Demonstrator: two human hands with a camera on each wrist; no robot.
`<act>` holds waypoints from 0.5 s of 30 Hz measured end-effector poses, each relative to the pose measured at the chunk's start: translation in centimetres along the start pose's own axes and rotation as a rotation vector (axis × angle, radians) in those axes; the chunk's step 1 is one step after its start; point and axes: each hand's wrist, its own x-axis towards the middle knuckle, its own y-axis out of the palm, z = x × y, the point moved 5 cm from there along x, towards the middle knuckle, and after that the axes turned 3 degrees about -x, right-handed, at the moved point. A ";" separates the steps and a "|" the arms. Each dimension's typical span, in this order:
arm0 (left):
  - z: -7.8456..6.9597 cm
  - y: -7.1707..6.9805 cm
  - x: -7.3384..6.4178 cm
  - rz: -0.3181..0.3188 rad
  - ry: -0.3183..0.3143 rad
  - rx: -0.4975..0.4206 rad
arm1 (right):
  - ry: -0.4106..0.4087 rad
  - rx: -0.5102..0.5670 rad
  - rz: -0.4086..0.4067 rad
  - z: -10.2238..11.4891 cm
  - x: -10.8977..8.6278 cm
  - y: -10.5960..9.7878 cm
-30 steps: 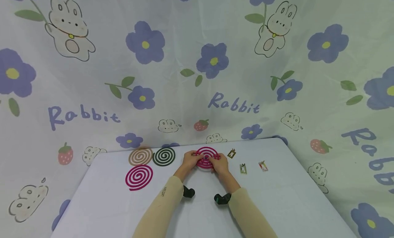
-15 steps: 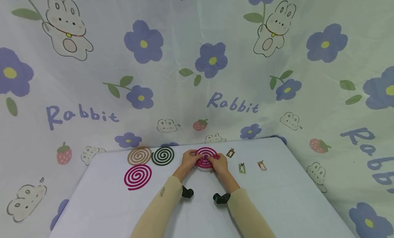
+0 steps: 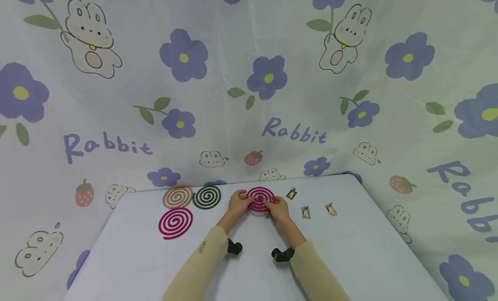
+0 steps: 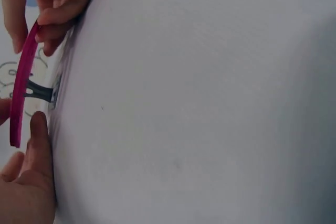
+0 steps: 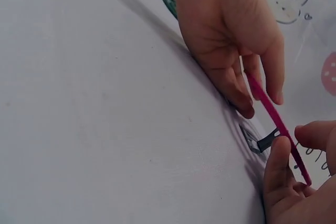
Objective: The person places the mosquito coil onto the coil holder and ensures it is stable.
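At our twelve o'clock, left hand (image 3: 237, 204) and right hand (image 3: 279, 209) pinched the magenta coil (image 4: 23, 80) at its nine and four; fitting the dark stand (image 4: 40, 92) beneath probably needed gentle, even pressure.

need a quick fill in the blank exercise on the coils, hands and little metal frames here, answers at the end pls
1. The number of hands holding the raised pink coil is ____.
2. The number of loose coils lying on the white table is ____.
3. Of those loose coils, the one nearest the left hand is dark ____ in colour.
4. The small metal frames lie on the person's ____ side, beyond the right hand.

Missing words: two; three; green; right
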 end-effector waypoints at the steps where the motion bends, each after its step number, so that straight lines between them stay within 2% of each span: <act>1: 0.0 -0.2 -0.2 0.000 0.010 0.024 | -0.005 0.005 0.005 0.0 -0.2 0.0; 8: 0.2 -1.5 -1.0 0.002 0.026 0.121 | -0.023 -0.011 0.017 0.3 -1.8 -0.3; 15: 0.6 -2.7 -1.5 0.073 0.026 0.138 | -0.033 -0.004 0.036 0.5 -2.7 -0.7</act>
